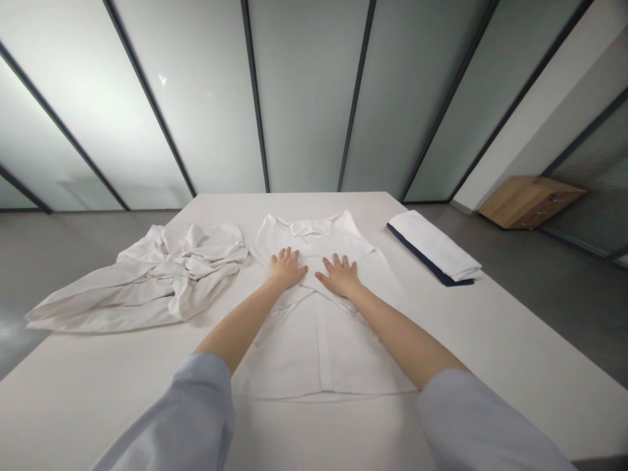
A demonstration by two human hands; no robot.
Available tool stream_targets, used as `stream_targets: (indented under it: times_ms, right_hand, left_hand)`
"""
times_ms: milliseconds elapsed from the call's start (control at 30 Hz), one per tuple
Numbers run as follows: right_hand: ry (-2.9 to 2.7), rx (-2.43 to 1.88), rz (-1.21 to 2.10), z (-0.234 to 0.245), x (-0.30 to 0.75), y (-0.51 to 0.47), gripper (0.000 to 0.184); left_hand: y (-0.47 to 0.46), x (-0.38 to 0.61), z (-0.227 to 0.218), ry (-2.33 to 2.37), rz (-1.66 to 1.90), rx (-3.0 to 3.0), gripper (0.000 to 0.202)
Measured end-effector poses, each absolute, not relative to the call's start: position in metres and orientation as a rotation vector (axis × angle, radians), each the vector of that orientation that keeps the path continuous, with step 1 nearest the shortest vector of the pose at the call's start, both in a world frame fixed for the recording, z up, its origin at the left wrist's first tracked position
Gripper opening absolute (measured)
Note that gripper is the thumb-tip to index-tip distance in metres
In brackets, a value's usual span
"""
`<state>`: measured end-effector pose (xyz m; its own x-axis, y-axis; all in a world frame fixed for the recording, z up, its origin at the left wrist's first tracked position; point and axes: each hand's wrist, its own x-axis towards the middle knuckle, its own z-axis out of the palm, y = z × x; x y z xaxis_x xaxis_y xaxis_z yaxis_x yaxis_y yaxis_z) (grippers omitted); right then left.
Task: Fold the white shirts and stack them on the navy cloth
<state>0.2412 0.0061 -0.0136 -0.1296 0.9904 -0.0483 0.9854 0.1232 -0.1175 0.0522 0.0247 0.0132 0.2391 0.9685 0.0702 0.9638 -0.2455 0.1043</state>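
Observation:
A white shirt [318, 340] lies spread flat on the white table [515, 353], collar at the far end. My left hand [286, 267] rests palm down on its upper part, fingers stretched out and apart. My right hand [340, 274] lies flat beside it on the same shirt, fingers also spread. Neither hand holds anything. Both forearms reach out over the shirt's lower half, with light blue sleeves pushed up near the camera.
A crumpled pile of white garments [157, 278] lies at the table's left, hanging over the edge. A folded white cloth with a dark blue layer beneath [434, 247] sits at the right. A wooden cabinet [532, 199] stands on the floor far right. Glass walls stand behind.

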Motion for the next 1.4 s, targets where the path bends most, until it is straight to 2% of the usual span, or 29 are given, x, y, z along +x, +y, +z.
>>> stream_targets:
  times_ms: [267, 400, 567, 667, 733, 800, 867, 1000, 1233, 1400]
  right_hand:
    - [-2.348, -2.026, 0.193, 0.0, 0.24, 0.04, 0.072]
    - [-2.357, -1.962, 0.109, 0.001, 0.242, 0.026, 0.06]
    - [-2.419, -1.798, -0.037, -0.001, 0.26, -0.012, 0.056]
    - [-2.375, -1.767, -0.064, 0.0, 0.272, -0.029, 0.043]
    - [-2.339, -1.809, -0.035, 0.002, 0.277, -0.034, 0.032]
    - [-2.341, -1.848, -0.014, 0.006, 0.279, -0.036, 0.025]
    - [-2.375, -1.842, -0.015, 0.008, 0.278, -0.038, 0.023]
    - [-2.371, -1.854, 0.011, 0.007, 0.272, -0.046, 0.025]
    - [-2.404, -1.917, 0.09, 0.007, 0.258, -0.061, 0.044]
    - [-2.414, -1.902, 0.088, 0.001, 0.262, -0.057, 0.052]
  left_hand:
    - [-0.015, 0.033, 0.001, 1.922, 0.011, 2.301, 0.079]
    - [-0.006, 0.022, -0.004, 1.924, 0.043, 2.357, 0.077]
    - [0.004, 0.017, -0.005, 1.919, 0.12, 2.395, 0.074]
    - [0.001, 0.015, -0.002, 1.924, 0.317, 2.423, 0.065]
    - [-0.004, 0.014, 0.003, 1.904, 0.379, 2.452, 0.049]
    - [-0.009, 0.013, 0.01, 1.856, 0.31, 2.478, 0.034]
    - [-0.014, 0.013, 0.016, 1.81, 0.199, 2.489, 0.028]
    - [-0.022, 0.017, 0.028, 1.819, 0.022, 2.523, 0.03]
    - [-0.045, 0.032, 0.048, 1.784, -0.299, 2.516, 0.046]
    - [-0.053, 0.038, 0.039, 1.765, -0.248, 2.467, 0.064]
